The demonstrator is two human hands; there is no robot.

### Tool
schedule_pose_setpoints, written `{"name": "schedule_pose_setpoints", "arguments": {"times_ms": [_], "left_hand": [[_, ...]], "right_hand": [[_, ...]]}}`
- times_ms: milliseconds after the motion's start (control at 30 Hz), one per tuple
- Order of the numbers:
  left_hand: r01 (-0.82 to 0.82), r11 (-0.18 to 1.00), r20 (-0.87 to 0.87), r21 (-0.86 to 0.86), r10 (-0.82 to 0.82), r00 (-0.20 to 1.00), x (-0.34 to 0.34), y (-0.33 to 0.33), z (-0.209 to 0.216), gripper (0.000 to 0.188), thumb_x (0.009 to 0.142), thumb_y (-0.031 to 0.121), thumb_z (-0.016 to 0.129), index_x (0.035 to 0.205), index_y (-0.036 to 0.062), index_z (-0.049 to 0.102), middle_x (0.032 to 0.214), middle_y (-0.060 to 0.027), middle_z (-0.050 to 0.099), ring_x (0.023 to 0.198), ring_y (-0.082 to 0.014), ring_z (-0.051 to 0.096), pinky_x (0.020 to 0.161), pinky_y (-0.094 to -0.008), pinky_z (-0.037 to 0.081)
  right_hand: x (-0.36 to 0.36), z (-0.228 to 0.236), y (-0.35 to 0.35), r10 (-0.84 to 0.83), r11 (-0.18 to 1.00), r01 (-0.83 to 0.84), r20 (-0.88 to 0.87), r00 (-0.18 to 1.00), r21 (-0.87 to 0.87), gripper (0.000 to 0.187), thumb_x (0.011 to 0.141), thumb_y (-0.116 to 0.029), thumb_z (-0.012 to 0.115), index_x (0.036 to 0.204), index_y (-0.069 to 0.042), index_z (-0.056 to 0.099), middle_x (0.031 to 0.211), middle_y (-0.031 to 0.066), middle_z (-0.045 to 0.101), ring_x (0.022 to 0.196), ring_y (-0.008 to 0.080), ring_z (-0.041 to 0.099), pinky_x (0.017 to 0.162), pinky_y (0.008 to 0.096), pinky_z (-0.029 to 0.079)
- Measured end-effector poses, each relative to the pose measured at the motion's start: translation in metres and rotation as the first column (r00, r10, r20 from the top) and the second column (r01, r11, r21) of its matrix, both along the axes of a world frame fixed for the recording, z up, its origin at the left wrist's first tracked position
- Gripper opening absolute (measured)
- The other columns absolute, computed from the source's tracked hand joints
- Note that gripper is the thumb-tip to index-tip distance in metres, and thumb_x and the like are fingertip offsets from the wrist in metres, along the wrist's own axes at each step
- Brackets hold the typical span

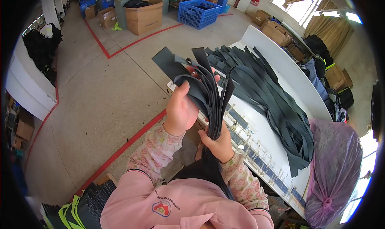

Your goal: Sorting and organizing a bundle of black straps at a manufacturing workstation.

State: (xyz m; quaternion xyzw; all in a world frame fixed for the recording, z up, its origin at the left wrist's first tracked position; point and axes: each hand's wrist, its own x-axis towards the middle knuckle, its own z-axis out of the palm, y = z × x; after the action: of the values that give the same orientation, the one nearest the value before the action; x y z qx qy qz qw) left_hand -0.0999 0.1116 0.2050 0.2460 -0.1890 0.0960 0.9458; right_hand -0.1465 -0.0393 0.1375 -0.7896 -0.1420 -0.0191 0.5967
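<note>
Holding a bundle of dark straps (pixel 208 92) up in front of the chest, the person grips it w/ both hands. Left hand (pixel 181 106) is closed around the upper part, fingers wrapped behind, thumb side facing the cam; strap ends fan out above it, up & left. Right hand (pixel 218 143) pinches the same bundle lower down, fingers curled tight, loose tails hanging below toward the lap. Bundle sits centre of view, just left of the near edge of a white table (pixel 276 64). On the table, right of the hands, lies a big pile of dark straps (pixel 272 96), running far to near. Purple plastic bag (pixel 335 165) stands at the near right end. Far off on the floor: blue crate (pixel 198 12) & cardboard box (pixel 144 14)
</note>
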Motion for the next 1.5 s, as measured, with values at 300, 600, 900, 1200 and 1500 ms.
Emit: {"name": "schedule_pose_setpoints", "arguments": {"times_ms": [300,600,900,1200,1500], "left_hand": [[0.228,0.947,-0.145,0.228,-0.198,0.969,0.029,0.033,-0.008,0.065,0.100,0.054,0.043,0.132,-0.0022,0.050,0.117,-0.0209,0.067,0.108,-0.0306,0.066,0.106,-0.0512,0.046],[0.003,0.659,0.214,0.752,-0.249,0.944,-0.003,-0.010,-0.049,0.041,0.095,0.019,0.065,0.128,-0.0019,0.053,0.109,-0.0093,0.064,0.106,-0.0190,0.061,0.098,-0.0365,0.046],[0.253,0.847,0.183,0.467,-0.373,0.910,-0.011,-0.018,-0.052,0.050,0.100,0.025,0.058,0.139,-0.0033,0.042,0.099,-0.0063,0.059,0.082,-0.0119,0.058,0.076,-0.0284,0.050],[0.362,0.832,0.202,0.421,-0.475,0.857,-0.019,-0.039,-0.037,0.050,0.098,0.036,0.062,0.131,0.0019,0.047,0.108,-0.0112,0.061,0.086,-0.0153,0.063,0.074,-0.0284,0.052],[0.411,0.825,0.164,0.387,-0.501,0.850,-0.019,-0.038,-0.039,0.048,0.099,0.038,0.060,0.129,0.0017,0.047,0.113,-0.0144,0.061,0.093,-0.0222,0.067,0.074,-0.0302,0.055]], "right_hand": [[-0.007,0.013,0.007,-0.019,0.980,0.035,0.083,0.996,-0.198,0.047,0.078,-0.019,0.080,0.113,0.000,0.055,0.082,0.0152,0.067,0.073,0.0267,0.069,0.068,0.0347,0.053],[-0.008,0.015,-0.006,0.037,0.997,-0.030,0.095,0.995,-0.076,0.051,0.079,-0.018,0.079,0.119,0.003,0.055,0.096,0.0147,0.068,0.087,0.0269,0.069,0.078,0.0356,0.053],[0.003,0.158,-0.066,0.140,0.921,-0.040,0.234,0.962,-0.388,0.056,0.080,-0.015,0.080,0.130,-0.001,0.057,0.116,0.0165,0.067,0.098,0.0298,0.069,0.082,0.0364,0.054],[0.021,0.186,-0.031,0.337,0.855,-0.003,0.550,0.764,-0.519,0.043,0.080,-0.002,0.073,0.121,-0.007,0.064,0.121,0.0163,0.063,0.096,0.0342,0.067,0.078,0.0358,0.057],[0.024,0.179,-0.037,0.446,0.761,0.016,0.542,0.712,-0.648,0.045,0.076,-0.008,0.075,0.120,-0.002,0.064,0.119,0.0140,0.063,0.102,0.0337,0.064,0.085,0.0388,0.054]]}}
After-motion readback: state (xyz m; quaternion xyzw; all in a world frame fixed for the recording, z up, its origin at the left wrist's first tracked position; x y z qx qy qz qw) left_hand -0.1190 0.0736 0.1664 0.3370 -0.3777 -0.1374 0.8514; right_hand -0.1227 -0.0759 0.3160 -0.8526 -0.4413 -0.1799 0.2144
